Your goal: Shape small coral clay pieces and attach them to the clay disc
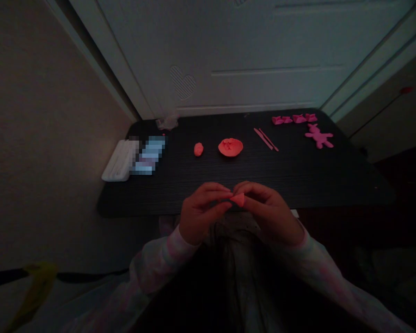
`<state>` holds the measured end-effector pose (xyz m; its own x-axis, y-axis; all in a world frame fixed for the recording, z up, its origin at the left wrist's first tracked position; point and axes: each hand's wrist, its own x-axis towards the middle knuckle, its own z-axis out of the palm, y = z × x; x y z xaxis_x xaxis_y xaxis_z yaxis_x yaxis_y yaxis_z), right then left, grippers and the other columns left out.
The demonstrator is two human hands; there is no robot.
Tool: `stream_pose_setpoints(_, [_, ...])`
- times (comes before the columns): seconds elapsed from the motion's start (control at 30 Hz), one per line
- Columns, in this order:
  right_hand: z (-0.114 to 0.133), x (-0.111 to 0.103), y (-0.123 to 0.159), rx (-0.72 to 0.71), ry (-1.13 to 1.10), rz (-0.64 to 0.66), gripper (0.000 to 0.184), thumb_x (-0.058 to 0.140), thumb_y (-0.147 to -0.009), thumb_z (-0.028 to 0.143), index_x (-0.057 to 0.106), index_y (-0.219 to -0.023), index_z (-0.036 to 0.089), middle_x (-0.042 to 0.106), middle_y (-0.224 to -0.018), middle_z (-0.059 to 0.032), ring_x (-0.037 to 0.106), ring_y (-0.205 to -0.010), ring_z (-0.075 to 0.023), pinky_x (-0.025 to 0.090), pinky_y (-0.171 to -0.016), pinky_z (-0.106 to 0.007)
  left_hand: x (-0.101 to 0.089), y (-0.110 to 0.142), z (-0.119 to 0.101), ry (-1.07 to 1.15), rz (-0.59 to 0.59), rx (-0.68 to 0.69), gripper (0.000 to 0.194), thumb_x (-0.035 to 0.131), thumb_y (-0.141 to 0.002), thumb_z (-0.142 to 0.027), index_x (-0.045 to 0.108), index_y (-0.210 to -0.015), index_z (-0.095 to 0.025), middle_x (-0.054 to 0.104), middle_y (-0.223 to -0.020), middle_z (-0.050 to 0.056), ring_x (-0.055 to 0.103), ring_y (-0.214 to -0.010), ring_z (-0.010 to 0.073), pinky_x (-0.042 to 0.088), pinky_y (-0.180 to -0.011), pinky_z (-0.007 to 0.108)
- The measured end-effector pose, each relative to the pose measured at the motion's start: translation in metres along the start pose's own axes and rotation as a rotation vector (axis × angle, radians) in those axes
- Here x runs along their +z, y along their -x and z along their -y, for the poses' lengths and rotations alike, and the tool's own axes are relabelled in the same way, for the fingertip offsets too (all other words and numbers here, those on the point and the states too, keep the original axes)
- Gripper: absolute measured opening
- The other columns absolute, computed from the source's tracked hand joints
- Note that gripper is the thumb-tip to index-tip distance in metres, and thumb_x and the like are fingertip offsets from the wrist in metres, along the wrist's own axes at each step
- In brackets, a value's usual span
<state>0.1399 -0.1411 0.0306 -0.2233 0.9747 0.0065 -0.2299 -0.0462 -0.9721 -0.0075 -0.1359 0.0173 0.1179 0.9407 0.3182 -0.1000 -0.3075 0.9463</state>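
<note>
Between my two hands, over the table's near edge, is a small flattened piece of coral-pink modelling clay (240, 200). My left hand (205, 206) pinches its left tip with thumb and fingers. Around its right side close the thumb and fingers of my right hand (268, 208). Farther back on the table sits a shallow, wavy-edged clay bowl shape (230, 148) in the same coral colour, with folded pieces inside. To its left lies a small lump of coral clay (198, 149).
Two slim pink modelling tools (265, 140) lie right of the bowl shape on the dark table (152, 196). At the right are a pink clay figure (319, 137) and several pink clay pieces (294, 119). A white tray (121, 161), a blurred packet (150, 155) and crumpled clear plastic (167, 122) lie left.
</note>
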Motion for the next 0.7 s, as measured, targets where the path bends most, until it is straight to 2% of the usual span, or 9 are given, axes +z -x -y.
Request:
stream_pose_setpoints(0.23, [-0.0010, 0.0062, -0.0006, 0.158, -0.146, 0.005, 0.004, 0.063, -0.067, 0.023, 0.060, -0.066, 0.020, 0.056, -0.068, 0.0034, 0.049, -0.064, -0.0092, 0.040, -0.060, -0.023, 0.0019, 0.0016, 0.0014, -0.099, -0.039, 0.116, 0.025, 0.061, -0.065, -0.008, 0.068, -0.079, -0.028, 0.063, -0.078, 0.000, 0.057, -0.075, 0.0131, 0.046, -0.070, 0.025])
stream_pose_setpoints(0.37, [-0.0020, 0.0067, -0.0017, 0.171, -0.198, 0.015, 0.004, 0.062, -0.068, 0.022, 0.060, -0.066, 0.019, 0.056, -0.067, 0.0040, 0.048, -0.065, -0.0081, 0.038, -0.062, -0.022, 0.0014, 0.0018, 0.0018, -0.128, -0.066, 0.122, 0.027, 0.061, -0.065, -0.007, 0.068, -0.080, -0.028, 0.063, -0.080, 0.000, 0.056, -0.078, 0.0130, 0.045, -0.071, 0.024])
stream_pose_setpoints(0.57, [-0.0037, 0.0054, -0.0021, 0.170, -0.200, 0.017, 0.001, 0.061, -0.069, 0.020, 0.061, -0.068, 0.019, 0.057, -0.069, 0.0044, 0.048, -0.067, -0.0068, 0.037, -0.064, -0.020, -0.0012, -0.0003, 0.0022, -0.182, -0.003, 0.176, 0.031, 0.062, -0.064, -0.006, 0.067, -0.084, -0.029, 0.062, -0.084, 0.001, 0.056, -0.081, 0.0135, 0.045, -0.074, 0.026])
stream_pose_setpoints(0.7, [-0.0041, 0.0055, -0.0028, 0.177, -0.198, 0.021, 0.002, 0.061, -0.069, 0.019, 0.060, -0.067, 0.018, 0.056, -0.068, 0.0047, 0.048, -0.066, -0.0067, 0.036, -0.064, -0.020, -0.0034, -0.0010, 0.0024, -0.209, -0.001, 0.190, 0.032, 0.061, -0.065, -0.006, 0.066, -0.086, -0.030, 0.061, -0.086, 0.001, 0.055, -0.082, 0.0144, 0.045, -0.074, 0.027])
